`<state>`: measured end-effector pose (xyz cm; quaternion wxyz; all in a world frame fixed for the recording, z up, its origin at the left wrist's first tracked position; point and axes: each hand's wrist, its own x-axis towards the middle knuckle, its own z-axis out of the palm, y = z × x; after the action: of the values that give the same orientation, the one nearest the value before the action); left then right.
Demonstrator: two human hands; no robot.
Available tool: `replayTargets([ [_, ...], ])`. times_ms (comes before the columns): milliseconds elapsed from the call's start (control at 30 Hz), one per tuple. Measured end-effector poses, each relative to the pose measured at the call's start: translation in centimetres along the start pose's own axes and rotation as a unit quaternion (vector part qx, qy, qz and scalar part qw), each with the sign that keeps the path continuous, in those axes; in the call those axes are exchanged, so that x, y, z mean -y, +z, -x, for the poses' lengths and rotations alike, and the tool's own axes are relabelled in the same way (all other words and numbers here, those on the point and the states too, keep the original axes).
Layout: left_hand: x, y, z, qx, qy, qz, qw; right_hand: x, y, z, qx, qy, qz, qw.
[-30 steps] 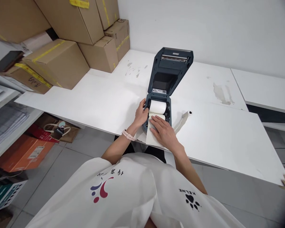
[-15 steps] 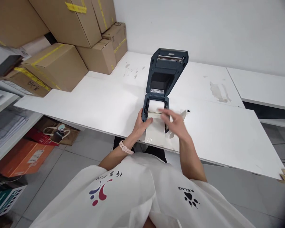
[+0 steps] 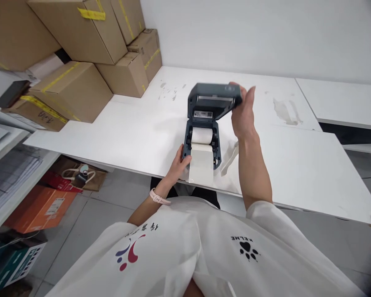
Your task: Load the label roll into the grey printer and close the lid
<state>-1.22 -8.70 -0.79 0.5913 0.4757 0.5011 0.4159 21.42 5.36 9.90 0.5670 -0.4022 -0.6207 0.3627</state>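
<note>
A dark blue-grey label printer (image 3: 217,150) stands near the table's front edge with its lid (image 3: 214,89) partly raised. Inside sits a white label roll (image 3: 202,135), and its label strip (image 3: 201,166) runs out over the front toward me. My left hand (image 3: 177,166) grips the printer's left side, thumb on top beside the strip. With my right hand (image 3: 244,113) I hold the lid at its right corner; some fingers are hidden behind it. A loose, crumpled strip of backing paper (image 3: 229,162) lies right of the printer.
Cardboard boxes (image 3: 71,88) are stacked at the table's left end against the wall. The white table (image 3: 136,132) has worn patches. On the floor at left are an orange box (image 3: 46,208) and a bag (image 3: 92,177).
My right hand has gone from the label strip up to the lid, which has swung down from wide open to partly raised. My left hand stays at the printer's left side.
</note>
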Motion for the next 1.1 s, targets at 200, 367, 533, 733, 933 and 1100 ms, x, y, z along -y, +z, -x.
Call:
replayTargets([
  [200,-1.8,-1.1,0.0,-0.030,-0.005,0.067,0.997,-0.5,1.1,11.3,0.009,-0.007,0.080,0.997],
  [367,-2.8,0.6,-0.9,-0.064,-0.020,0.063,0.996,-1.7,2.7,14.0,-0.070,0.070,0.042,0.994],
  [533,-2.6,0.6,-0.8,-0.042,-0.079,0.051,0.995,-2.9,2.7,15.1,-0.047,0.254,-0.080,0.963],
  [733,-1.9,0.3,-0.6,-0.033,-0.060,0.050,0.996,-3.3,2.5,16.3,-0.026,0.304,-0.095,0.948],
  [933,-0.8,0.1,-1.8,-0.043,0.003,0.034,0.998,-3.5,3.0,15.9,-0.068,0.245,-0.043,0.966],
  [1100,0.6,0.4,1.1,-0.127,0.031,0.014,0.991,-3.5,3.2,16.2,-0.071,0.256,-0.043,0.963],
])
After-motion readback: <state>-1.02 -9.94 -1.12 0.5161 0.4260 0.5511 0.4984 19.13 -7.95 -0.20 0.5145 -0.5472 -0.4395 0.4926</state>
